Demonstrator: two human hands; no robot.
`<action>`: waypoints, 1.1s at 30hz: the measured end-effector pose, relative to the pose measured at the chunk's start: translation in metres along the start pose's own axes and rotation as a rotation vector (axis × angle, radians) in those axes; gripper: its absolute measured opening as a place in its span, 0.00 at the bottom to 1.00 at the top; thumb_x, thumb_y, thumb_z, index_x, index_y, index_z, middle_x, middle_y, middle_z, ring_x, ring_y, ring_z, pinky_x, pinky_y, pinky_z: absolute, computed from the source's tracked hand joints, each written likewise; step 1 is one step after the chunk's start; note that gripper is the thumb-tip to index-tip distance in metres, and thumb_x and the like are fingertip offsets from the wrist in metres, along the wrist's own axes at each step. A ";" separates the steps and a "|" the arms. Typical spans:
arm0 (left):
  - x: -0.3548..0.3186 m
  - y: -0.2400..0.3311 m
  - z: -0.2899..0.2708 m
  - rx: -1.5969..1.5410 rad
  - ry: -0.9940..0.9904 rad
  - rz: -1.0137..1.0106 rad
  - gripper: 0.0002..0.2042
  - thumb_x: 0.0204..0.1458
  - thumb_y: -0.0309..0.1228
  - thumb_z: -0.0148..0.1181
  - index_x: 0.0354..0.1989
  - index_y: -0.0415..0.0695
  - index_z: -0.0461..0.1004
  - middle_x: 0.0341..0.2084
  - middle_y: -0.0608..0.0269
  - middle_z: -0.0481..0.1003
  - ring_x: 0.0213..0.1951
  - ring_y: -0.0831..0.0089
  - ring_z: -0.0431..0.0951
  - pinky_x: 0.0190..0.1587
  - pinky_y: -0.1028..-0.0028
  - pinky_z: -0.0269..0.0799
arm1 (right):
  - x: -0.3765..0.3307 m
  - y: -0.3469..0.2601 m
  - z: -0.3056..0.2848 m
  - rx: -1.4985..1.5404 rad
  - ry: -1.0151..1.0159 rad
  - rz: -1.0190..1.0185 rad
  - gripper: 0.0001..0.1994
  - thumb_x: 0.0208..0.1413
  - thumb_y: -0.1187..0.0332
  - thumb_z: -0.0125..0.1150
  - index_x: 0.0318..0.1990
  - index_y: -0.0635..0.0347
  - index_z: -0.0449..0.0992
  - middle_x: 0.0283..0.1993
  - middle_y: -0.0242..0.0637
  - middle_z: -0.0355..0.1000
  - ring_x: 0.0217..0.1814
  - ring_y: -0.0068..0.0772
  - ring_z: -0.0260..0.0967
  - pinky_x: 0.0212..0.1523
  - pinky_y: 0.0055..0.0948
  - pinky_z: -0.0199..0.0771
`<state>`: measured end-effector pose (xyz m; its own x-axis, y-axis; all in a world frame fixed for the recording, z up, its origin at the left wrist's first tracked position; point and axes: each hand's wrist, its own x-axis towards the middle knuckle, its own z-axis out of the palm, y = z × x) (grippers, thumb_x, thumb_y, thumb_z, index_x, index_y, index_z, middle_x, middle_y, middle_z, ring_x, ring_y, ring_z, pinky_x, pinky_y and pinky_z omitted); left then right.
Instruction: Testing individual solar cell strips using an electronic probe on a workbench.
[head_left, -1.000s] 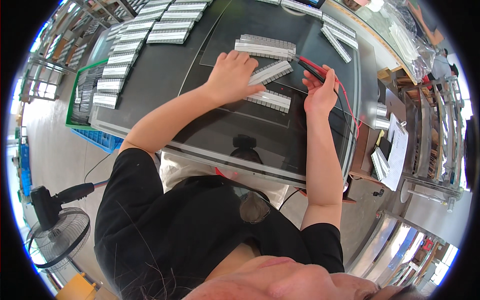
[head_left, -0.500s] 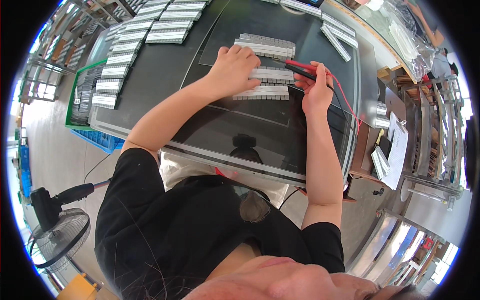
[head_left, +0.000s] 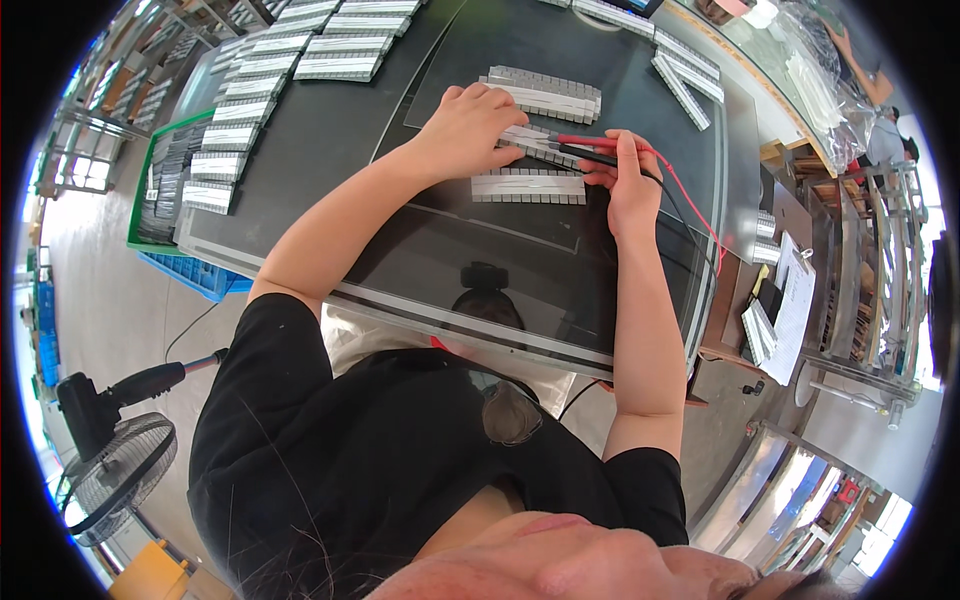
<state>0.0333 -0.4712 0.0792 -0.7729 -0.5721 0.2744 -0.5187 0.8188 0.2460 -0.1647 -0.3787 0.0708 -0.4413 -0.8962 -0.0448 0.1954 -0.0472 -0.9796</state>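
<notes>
My left hand (head_left: pixel 470 130) is closed on the left end of a flat grey segmented strip (head_left: pixel 528 143) with a white band along it. That strip lies slanted, its right end nearer to me. In my right hand (head_left: pixel 630 188) are a red test probe (head_left: pixel 592 141) and a black test probe (head_left: pixel 588 154), held together like chopsticks. Their tips point left and meet or hover over the strip's right part; contact is too small to tell. A similar strip (head_left: pixel 530 187) lies on the near side, and a few stacked strips (head_left: pixel 550 98) lie beyond.
The dark glossy tabletop (head_left: pixel 440 270) carries rows of strips (head_left: pixel 250 88) on the left and more strips (head_left: pixel 682 90) at the far right. A green crate (head_left: pixel 150 225) stands at the left edge. Red and black leads run down right. A fan (head_left: pixel 120 470) stands lower left; a clipboard (head_left: pixel 795 290) lies right.
The middle strip has turned, its right end swinging toward me. Both probes have moved slightly left, over that strip. My left hand stays at its left end.
</notes>
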 end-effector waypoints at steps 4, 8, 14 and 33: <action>0.001 0.002 0.000 -0.009 0.000 -0.022 0.17 0.42 0.38 0.61 0.41 0.47 0.71 0.40 0.67 0.68 0.48 0.68 0.64 0.51 0.66 0.56 | 0.000 0.001 0.000 -0.005 -0.005 -0.002 0.15 0.59 0.60 0.46 0.40 0.65 0.67 0.33 0.41 0.70 0.28 0.31 0.72 0.26 0.23 0.72; 0.000 0.001 0.002 -0.010 0.013 -0.017 0.17 0.42 0.38 0.62 0.41 0.47 0.71 0.40 0.67 0.68 0.48 0.68 0.64 0.50 0.67 0.56 | 0.000 0.002 -0.001 -0.015 -0.023 -0.008 0.15 0.59 0.59 0.46 0.41 0.65 0.67 0.34 0.41 0.70 0.29 0.31 0.72 0.26 0.22 0.72; -0.001 0.001 0.003 -0.023 0.047 -0.003 0.17 0.41 0.38 0.62 0.40 0.47 0.71 0.40 0.67 0.68 0.48 0.68 0.64 0.49 0.67 0.56 | 0.001 0.004 -0.002 -0.042 -0.031 -0.016 0.16 0.59 0.58 0.45 0.42 0.64 0.66 0.35 0.41 0.70 0.30 0.30 0.72 0.27 0.22 0.72; -0.001 0.003 0.012 0.005 0.185 0.045 0.16 0.40 0.41 0.62 0.36 0.48 0.74 0.36 0.69 0.70 0.43 0.68 0.67 0.46 0.67 0.58 | -0.002 0.000 0.000 0.034 -0.002 -0.034 0.14 0.59 0.60 0.46 0.40 0.64 0.67 0.33 0.40 0.70 0.28 0.31 0.72 0.25 0.22 0.72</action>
<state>0.0286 -0.4676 0.0683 -0.7150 -0.5339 0.4514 -0.4876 0.8435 0.2253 -0.1635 -0.3773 0.0707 -0.4467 -0.8946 -0.0109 0.2100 -0.0930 -0.9733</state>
